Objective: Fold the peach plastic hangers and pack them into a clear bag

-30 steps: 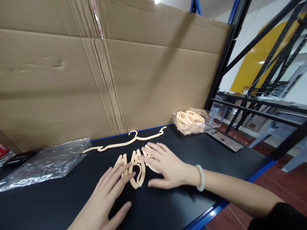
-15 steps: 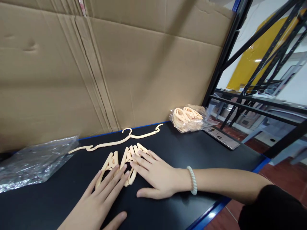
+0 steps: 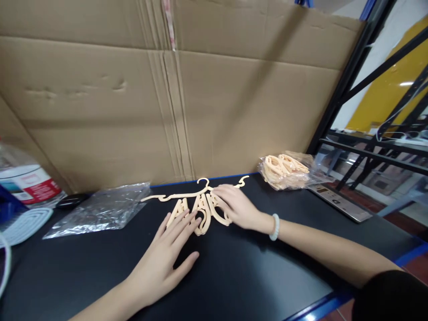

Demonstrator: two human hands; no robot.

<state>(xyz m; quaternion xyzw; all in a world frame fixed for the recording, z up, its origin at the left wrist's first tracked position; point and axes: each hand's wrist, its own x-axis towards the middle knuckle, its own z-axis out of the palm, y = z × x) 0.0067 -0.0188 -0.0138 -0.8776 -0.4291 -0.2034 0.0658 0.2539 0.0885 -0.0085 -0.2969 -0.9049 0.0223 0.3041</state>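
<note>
Several folded hangers [image 3: 207, 217] touch spread left hand [image 3: 165, 258], curled right hand [image 3: 240, 207].

The tabletop [image 3: 250, 276] is smooth with a soft sheen. At its twelve o'clock, the hangers [image 3: 207, 215] look like smooth, matt plastic; behind them stands dull, creased cardboard [image 3: 261, 107]. Toward ten o'clock I see a glossy, wrinkled clear plastic bag [image 3: 103, 207], and at two, a scale [image 3: 351, 207] with a smooth metallic finish.

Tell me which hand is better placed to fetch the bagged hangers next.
Right, I judge: the right hand is closer to the bagged hangers, while the left hand is farther off, over a folded hanger.
</note>
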